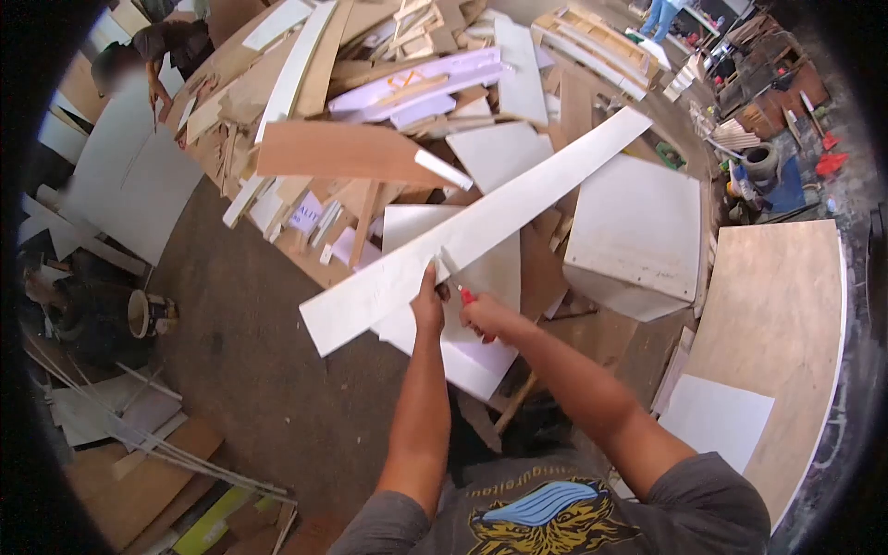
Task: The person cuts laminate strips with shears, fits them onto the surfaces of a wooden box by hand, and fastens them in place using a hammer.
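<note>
A long white board (499, 211) stretches diagonally across the view, over the pile of offcuts. My left hand (428, 303) is closed on its near edge around the middle, thumb uppermost. Beside that thumb, a small pale piece (445, 263) sits at the board's edge; whether it is attached I cannot tell. In my closed right hand (492, 317) is a red-handled tool (466, 296), its tip pointing toward the board's edge close to my left hand. The fingers cover most of the tool, so its kind is unclear.
Wood scraps and panels (407, 83) are heaped ahead. A white box (634, 236) stands at right, near a large plywood sheet (772, 314). Another person (171, 51) is at the upper left beside a white panel (129, 180). A bucket (151, 314) stands on the left floor.
</note>
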Motion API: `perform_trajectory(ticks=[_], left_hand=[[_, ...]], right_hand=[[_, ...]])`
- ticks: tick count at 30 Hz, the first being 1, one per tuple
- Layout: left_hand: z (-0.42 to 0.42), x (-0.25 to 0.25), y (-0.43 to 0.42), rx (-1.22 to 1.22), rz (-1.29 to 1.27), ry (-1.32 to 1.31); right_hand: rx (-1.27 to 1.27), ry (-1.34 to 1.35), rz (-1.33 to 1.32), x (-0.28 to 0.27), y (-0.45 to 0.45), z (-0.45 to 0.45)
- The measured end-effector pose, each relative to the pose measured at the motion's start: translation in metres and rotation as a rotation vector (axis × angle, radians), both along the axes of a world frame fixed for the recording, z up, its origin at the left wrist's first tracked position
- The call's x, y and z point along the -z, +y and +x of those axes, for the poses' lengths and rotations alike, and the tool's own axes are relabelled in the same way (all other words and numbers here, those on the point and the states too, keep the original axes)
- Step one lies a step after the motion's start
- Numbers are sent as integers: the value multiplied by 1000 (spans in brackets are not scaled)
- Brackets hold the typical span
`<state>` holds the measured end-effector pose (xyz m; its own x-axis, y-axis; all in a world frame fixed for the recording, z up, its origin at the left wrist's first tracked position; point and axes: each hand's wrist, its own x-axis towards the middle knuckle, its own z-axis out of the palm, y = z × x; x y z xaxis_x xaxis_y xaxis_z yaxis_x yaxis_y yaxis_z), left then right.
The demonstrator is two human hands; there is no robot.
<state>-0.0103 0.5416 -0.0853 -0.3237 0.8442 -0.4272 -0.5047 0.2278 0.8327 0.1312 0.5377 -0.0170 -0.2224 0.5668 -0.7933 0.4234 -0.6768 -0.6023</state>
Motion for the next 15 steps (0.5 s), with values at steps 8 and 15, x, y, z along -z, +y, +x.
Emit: perform_trajectory(ticks=[8, 15], left_hand=[[8, 20, -5, -85, -23, -47], [1, 38, -7, -42, 8, -138]], right_hand=[[103, -22, -52, 8, -8, -5], [122, -53, 26, 21, -12, -6]])
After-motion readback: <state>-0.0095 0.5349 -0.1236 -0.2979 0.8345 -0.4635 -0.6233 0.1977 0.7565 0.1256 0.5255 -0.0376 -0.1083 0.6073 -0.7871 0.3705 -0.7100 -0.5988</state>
